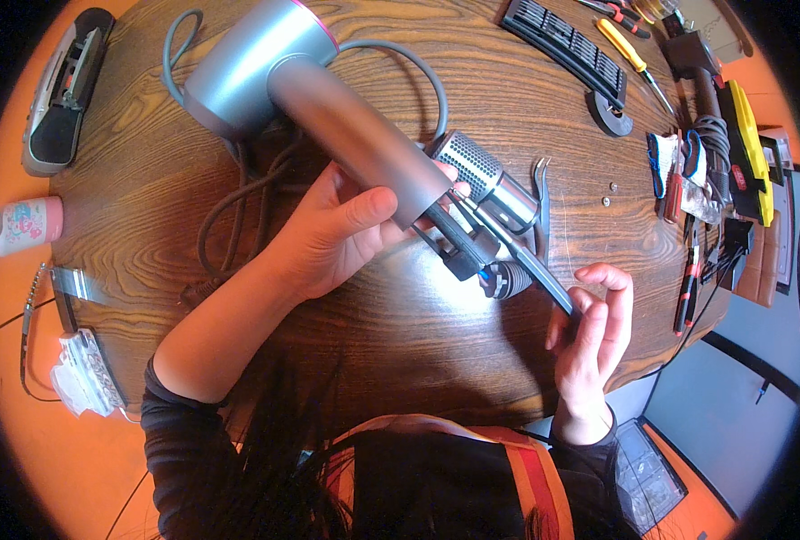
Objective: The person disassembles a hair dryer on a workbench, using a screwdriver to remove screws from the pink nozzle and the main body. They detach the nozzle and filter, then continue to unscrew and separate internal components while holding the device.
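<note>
My left hand (341, 216) is wrapped round the lower handle of a grey hair dryer (355, 126), its head pointing up and left. Black inner parts (463, 243) stick out of the handle's open end, with a bit of blue wire below them. My right hand (593, 324) pinches the near end of a slim dark tool (539, 274), whose far tip reaches in beside those parts; the tip itself is hidden. Just beyond lies a perforated metal cylinder (472, 166) with a shiny sleeve. A ribbed dark cable end (508, 281) shows under the parts.
Curved-tip pliers (542, 193) and small screws (609, 193) lie right of the cylinder. A black bit case (566, 49) and yellow screwdriver (629, 49) are at the far right, near gloves (679, 162). The dryer's grey cord (238, 211) loops across the wooden table (130, 135). A pink-and-white container (22, 229) stands left.
</note>
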Motion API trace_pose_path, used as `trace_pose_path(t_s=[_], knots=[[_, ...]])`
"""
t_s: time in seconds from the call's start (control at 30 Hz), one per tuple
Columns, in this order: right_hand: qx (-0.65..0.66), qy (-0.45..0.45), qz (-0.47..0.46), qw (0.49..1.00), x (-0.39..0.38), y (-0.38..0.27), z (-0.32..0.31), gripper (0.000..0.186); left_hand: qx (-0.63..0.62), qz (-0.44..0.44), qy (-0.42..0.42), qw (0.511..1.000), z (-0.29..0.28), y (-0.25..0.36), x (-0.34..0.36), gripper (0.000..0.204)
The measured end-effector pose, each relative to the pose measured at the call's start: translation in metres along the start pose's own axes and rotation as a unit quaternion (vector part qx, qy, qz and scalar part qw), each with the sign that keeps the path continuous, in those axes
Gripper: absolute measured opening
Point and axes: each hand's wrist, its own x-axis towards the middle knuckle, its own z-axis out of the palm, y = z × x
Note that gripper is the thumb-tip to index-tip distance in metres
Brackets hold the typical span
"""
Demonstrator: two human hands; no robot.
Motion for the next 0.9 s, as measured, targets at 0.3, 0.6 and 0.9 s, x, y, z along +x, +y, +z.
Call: trace_pose_path(t_s=[0.3, 0.6, 0.9], knots=[[-0.026, 0.025, -0.042, 0.998, 0.0008, 0.0053, -0.0010, 0.014, 0.000, -0.006, 0.000, 1.000, 0.0001, 0.0009, -0.0001, 0.074], [-0.108, 0.023, -0.104, 0.988, 0.0020, 0.0066, 0.0000, 0.016, 0.000, -0.005, 0.012, 1.000, 0.0009, 0.0000, -0.0003, 0.075], [-0.046, -0.009, -0.036, 0.998, 0.0033, 0.0019, -0.0024, 0.018, -0.004, -0.008, 0.009, 1.000, 0.0007, 0.0006, -0.0002, 0.075]])
